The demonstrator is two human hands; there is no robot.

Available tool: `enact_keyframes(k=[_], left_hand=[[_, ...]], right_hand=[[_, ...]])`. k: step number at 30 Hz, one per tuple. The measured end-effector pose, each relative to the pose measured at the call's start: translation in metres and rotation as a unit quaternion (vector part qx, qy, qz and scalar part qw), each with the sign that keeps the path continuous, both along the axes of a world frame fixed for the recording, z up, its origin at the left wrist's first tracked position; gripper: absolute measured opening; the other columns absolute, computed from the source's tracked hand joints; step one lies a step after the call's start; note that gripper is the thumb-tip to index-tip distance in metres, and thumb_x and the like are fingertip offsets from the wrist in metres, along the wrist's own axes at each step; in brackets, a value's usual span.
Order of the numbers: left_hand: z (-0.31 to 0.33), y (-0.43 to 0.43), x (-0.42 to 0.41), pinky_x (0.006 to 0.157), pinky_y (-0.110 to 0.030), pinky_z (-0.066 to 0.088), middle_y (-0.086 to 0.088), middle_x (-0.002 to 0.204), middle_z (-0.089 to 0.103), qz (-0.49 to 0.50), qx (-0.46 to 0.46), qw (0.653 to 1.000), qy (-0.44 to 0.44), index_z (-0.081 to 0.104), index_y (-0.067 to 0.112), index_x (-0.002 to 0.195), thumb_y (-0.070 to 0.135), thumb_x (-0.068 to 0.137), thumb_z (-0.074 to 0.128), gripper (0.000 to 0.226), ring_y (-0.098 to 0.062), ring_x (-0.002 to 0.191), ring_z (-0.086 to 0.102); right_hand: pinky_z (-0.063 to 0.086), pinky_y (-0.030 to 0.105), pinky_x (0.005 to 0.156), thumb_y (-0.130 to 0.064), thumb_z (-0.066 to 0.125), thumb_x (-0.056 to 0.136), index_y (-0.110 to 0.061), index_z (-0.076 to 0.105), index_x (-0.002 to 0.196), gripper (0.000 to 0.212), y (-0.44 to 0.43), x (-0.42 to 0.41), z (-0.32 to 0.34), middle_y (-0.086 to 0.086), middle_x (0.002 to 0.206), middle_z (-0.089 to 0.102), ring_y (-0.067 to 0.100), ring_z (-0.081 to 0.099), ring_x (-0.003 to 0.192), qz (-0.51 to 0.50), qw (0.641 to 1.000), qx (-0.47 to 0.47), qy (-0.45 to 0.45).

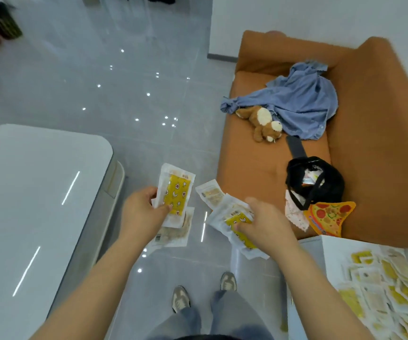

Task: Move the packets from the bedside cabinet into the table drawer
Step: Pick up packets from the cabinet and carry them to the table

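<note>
My left hand (141,212) grips a stack of white packets (176,192); the top one has a yellow panel with stars and moons. My right hand (264,222) grips another bunch of packets (225,212), some yellow, some beige, fanned out above the floor. Both hands hang between the white table (33,192) on the left and the white bedside cabinet (333,251) at the lower right. Several more packets (384,290) lie in a heap on the cabinet top. No drawer of the table is visible.
An orange sofa (254,168) stands right of the hands, carrying a blue shirt (303,104), a plush bear (264,123), a black bag (315,180) and a pizza-print packet (328,217). Glossy grey floor lies ahead. My feet (205,290) stand below.
</note>
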State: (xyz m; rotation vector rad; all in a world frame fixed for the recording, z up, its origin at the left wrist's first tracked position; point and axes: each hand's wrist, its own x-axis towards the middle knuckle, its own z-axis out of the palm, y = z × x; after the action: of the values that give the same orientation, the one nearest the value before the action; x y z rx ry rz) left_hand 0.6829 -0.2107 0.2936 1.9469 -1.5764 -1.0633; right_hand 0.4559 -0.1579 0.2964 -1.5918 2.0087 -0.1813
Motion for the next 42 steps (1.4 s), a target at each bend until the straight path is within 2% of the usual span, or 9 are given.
enact_keyframes(k=[4, 7, 10, 19, 21, 24, 29, 38, 42], left_hand=[[-0.005, -0.018, 0.035, 0.057, -0.016, 0.042, 0.001, 0.095, 0.070, 0.039, 0.012, 0.999, 0.017, 0.069, 0.015, 0.104, 0.015, 0.082, 0.070, 0.023, -0.013, 0.077, 0.062], [-0.007, -0.042, 0.052, 0.054, -0.013, 0.038, 0.005, 0.089, 0.065, 0.062, 0.008, 0.998, 0.012, 0.069, 0.015, 0.103, 0.016, 0.083, 0.070, 0.021, -0.008, 0.072, 0.058], [-0.005, -0.073, 0.062, 0.054, -0.013, 0.037, 0.005, 0.087, 0.063, 0.084, -0.003, 0.996, 0.014, 0.069, 0.014, 0.103, 0.014, 0.083, 0.069, 0.020, -0.004, 0.068, 0.056], [-0.010, -0.174, 0.083, 0.055, -0.015, 0.039, 0.003, 0.088, 0.067, 0.155, 0.005, 0.987, -0.029, 0.069, 0.016, 0.098, 0.018, 0.081, 0.071, 0.017, -0.010, 0.070, 0.058], [-0.013, -0.193, 0.089, 0.054, -0.013, 0.037, 0.006, 0.087, 0.063, 0.168, 0.014, 0.985, -0.029, 0.069, 0.017, 0.099, 0.019, 0.082, 0.071, 0.017, -0.006, 0.068, 0.056], [-0.019, -0.221, 0.101, 0.054, -0.013, 0.036, 0.003, 0.090, 0.065, 0.189, 0.028, 0.981, -0.033, 0.069, 0.015, 0.101, 0.019, 0.081, 0.071, 0.020, -0.011, 0.072, 0.057], [-0.030, -0.276, 0.133, 0.070, -0.021, 0.043, -0.001, 0.103, 0.068, 0.206, 0.040, 0.977, -0.043, 0.068, 0.014, 0.107, 0.022, 0.082, 0.071, 0.026, -0.013, 0.079, 0.057], [-0.027, -0.382, 0.208, 0.072, -0.025, 0.044, 0.000, 0.103, 0.067, 0.204, 0.063, 0.976, -0.044, 0.067, 0.015, 0.106, 0.022, 0.082, 0.071, 0.026, -0.014, 0.082, 0.058], [-0.026, -0.422, 0.231, 0.070, -0.024, 0.043, 0.000, 0.099, 0.067, 0.211, 0.060, 0.975, -0.042, 0.069, 0.015, 0.102, 0.021, 0.081, 0.071, 0.022, -0.015, 0.080, 0.059]], right_hand=[[0.041, 0.033, 0.060, -0.024, 0.065, 0.080, -0.023, 0.039, 0.074, 0.026, -0.040, 0.031, 0.000, -0.007, 0.068, 0.048, 0.022, 0.054, 0.072, 0.044, 0.999, 0.007, 0.006], [0.040, 0.033, 0.058, -0.023, 0.065, 0.078, -0.025, 0.036, 0.068, 0.031, -0.079, 0.045, -0.004, -0.007, 0.066, 0.048, 0.021, 0.054, 0.070, 0.070, 0.997, 0.007, 0.014], [0.042, 0.033, 0.060, -0.023, 0.064, 0.079, -0.019, 0.043, 0.074, 0.022, -0.123, 0.055, -0.006, -0.002, 0.070, 0.052, 0.022, 0.055, 0.071, 0.094, 0.995, 0.010, 0.019], [0.026, 0.026, 0.047, -0.020, 0.063, 0.079, -0.025, 0.028, 0.064, 0.038, -0.262, 0.076, -0.011, -0.007, 0.062, 0.041, 0.020, 0.048, 0.067, 0.199, 0.979, 0.007, 0.051], [0.025, 0.025, 0.047, -0.020, 0.062, 0.080, -0.024, 0.033, 0.067, 0.032, -0.290, 0.083, -0.013, -0.007, 0.063, 0.042, 0.020, 0.047, 0.068, 0.220, 0.974, 0.012, 0.057], [0.027, 0.026, 0.047, -0.020, 0.062, 0.079, -0.019, 0.042, 0.079, 0.020, -0.327, 0.098, -0.019, -0.007, 0.065, 0.044, 0.020, 0.049, 0.069, 0.247, 0.967, 0.023, 0.056], [0.025, 0.024, 0.045, -0.021, 0.063, 0.080, -0.021, 0.036, 0.073, 0.028, -0.388, 0.132, -0.031, -0.007, 0.063, 0.042, 0.017, 0.044, 0.062, 0.267, 0.961, 0.045, 0.054], [0.025, 0.023, 0.046, -0.021, 0.063, 0.079, -0.017, 0.046, 0.083, 0.017, -0.498, 0.209, -0.028, -0.005, 0.069, 0.048, 0.022, 0.049, 0.070, 0.270, 0.959, 0.048, 0.067], [0.032, 0.029, 0.055, -0.022, 0.065, 0.077, -0.020, 0.046, 0.082, 0.020, -0.544, 0.234, -0.028, -0.002, 0.073, 0.050, 0.025, 0.052, 0.074, 0.280, 0.956, 0.062, 0.068]])
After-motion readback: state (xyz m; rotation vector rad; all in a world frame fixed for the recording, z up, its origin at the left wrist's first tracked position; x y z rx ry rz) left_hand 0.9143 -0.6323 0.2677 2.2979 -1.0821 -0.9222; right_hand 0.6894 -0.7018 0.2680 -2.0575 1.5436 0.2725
